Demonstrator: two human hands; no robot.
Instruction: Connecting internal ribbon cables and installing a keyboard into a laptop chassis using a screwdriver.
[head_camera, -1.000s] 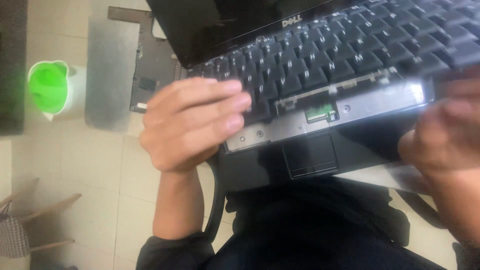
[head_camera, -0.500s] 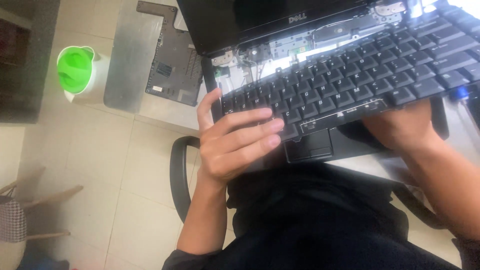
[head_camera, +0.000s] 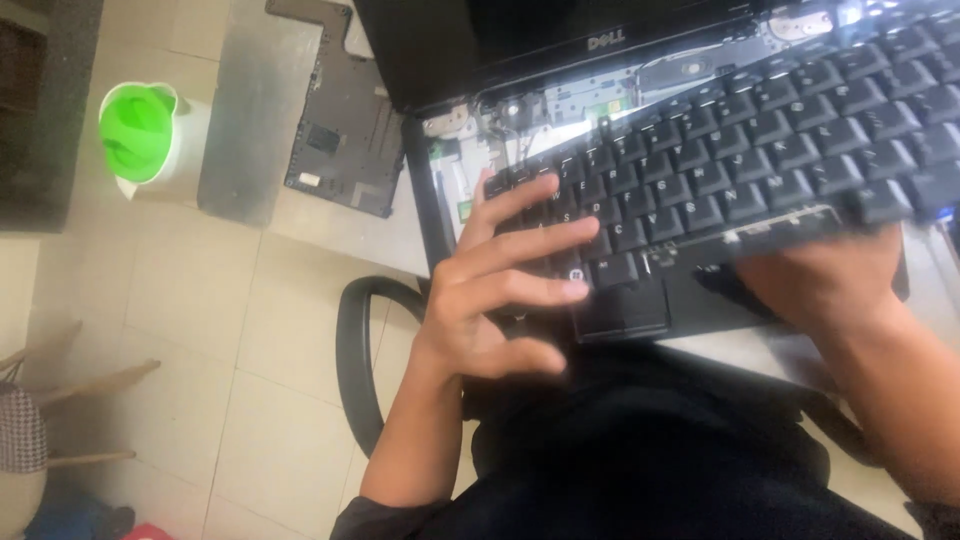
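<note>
A pale tiled floor (head_camera: 170, 300) is filling the left of the view, seen from above, with a grey work table (head_camera: 250, 110) running along the top. A black open laptop (head_camera: 470, 60) is sitting at the table's near edge, its innards showing below the dark screen. The black loose keyboard panel (head_camera: 760, 160) is lying tilted over the laptop's base, lifted off its seat. The left hand (head_camera: 490, 290) is resting with spread fingers on the panel's left end, pressing rather than gripping. The right hand (head_camera: 830, 285) is reaching under the panel's near right edge; its fingers are hidden, so the grip cannot be told. A dark flat laptop cover plate (head_camera: 345, 130) is lying on the table left of the laptop. A white jug with a bright green inside (head_camera: 145, 135) is standing on the floor beside the table's left edge. A black curved chair armrest (head_camera: 355, 360) is showing below the left forearm.
</note>
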